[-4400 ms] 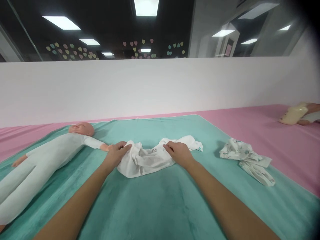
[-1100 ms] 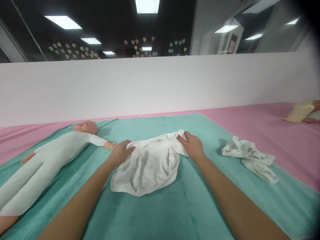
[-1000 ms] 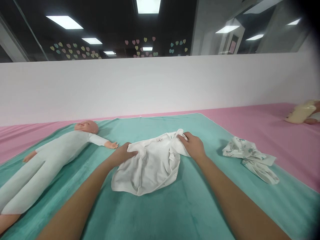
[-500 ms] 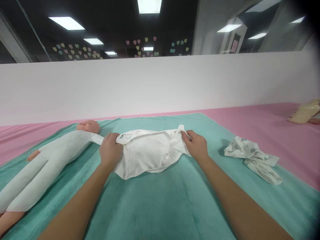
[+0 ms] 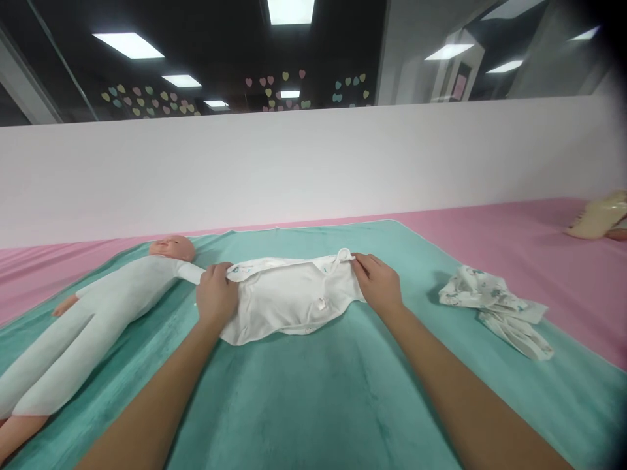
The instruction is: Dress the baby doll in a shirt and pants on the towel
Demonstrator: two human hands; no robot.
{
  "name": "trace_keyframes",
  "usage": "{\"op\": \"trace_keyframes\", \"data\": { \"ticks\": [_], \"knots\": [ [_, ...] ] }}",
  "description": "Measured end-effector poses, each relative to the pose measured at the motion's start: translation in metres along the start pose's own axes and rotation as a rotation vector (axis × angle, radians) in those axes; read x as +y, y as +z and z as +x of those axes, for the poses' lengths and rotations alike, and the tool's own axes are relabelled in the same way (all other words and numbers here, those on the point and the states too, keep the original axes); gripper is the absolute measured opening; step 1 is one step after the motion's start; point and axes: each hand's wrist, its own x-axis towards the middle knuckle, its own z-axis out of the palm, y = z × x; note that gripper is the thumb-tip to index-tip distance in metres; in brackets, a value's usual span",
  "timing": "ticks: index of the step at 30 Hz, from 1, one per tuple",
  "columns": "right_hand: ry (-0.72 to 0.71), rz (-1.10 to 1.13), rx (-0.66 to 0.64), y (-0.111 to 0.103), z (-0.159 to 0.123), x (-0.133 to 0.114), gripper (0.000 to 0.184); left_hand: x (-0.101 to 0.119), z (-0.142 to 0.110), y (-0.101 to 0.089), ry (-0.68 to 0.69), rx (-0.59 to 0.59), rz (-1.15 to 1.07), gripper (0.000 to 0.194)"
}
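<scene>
A small white baby shirt (image 5: 284, 297) is stretched sideways between my two hands over the green blanket (image 5: 294, 405). Its plain inside faces me, and a little blue-green print shows along the upper edge. My left hand (image 5: 216, 294) is closed on the left edge, with the fingertips partly hidden by the cloth. At the upper right corner, my right hand (image 5: 377, 281) pinches the fabric between thumb and fingers. To the left lies a baby doll (image 5: 112, 294) with a white cloth body, one of its arms reaching close to my left hand.
A crumpled white printed baby garment (image 5: 490, 303) lies on the blanket at the right. Pink cloth (image 5: 529, 241) shows beyond the blanket. A beige object (image 5: 597, 215) sits at the far right edge. A white low wall (image 5: 294, 170) with dark glass above runs along the back.
My right hand has shifted slightly left, and the shirt's right corner has come down a little. The shirt's lower edge has risen slightly, showing some print. My left hand stays nearly in place.
</scene>
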Motion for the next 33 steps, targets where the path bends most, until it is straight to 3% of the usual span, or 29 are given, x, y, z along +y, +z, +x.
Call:
{"op": "trace_keyframes", "data": {
  "ticks": [4,8,11,13,19,23,28,33],
  "knots": [
    [0.032,-0.04,-0.118,0.011,0.001,0.011,0.029,-0.004,-0.003,0.012,0.011,-0.16,0.03,0.038],
    [0.021,-0.083,-0.187,0.024,0.0,0.025,0.028,-0.001,-0.003,0.015,0.082,-0.075,0.0,0.036],
    [0.028,-0.1,-0.22,0.03,-0.002,0.029,0.027,0.011,-0.005,0.012,0.26,0.012,-0.065,0.031],
    [0.021,-0.12,-0.226,0.033,-0.003,0.028,0.025,0.022,-0.009,0.009,0.405,-0.009,-0.128,0.027],
    [-0.018,-0.181,-0.135,0.028,-0.004,0.013,0.017,0.051,-0.029,0.004,0.67,-0.436,-0.246,0.028],
    [-0.066,-0.019,-0.158,0.021,-0.004,0.001,0.019,0.048,-0.032,0.011,0.564,-0.475,-0.286,0.027],
    [-0.161,0.069,-0.298,0.025,-0.01,-0.007,0.018,0.037,-0.026,0.025,0.395,-0.374,-0.233,0.035],
    [-0.278,0.091,-0.401,0.037,-0.014,-0.007,0.026,0.038,-0.026,0.026,0.357,-0.366,-0.078,0.043]
  ]
}}
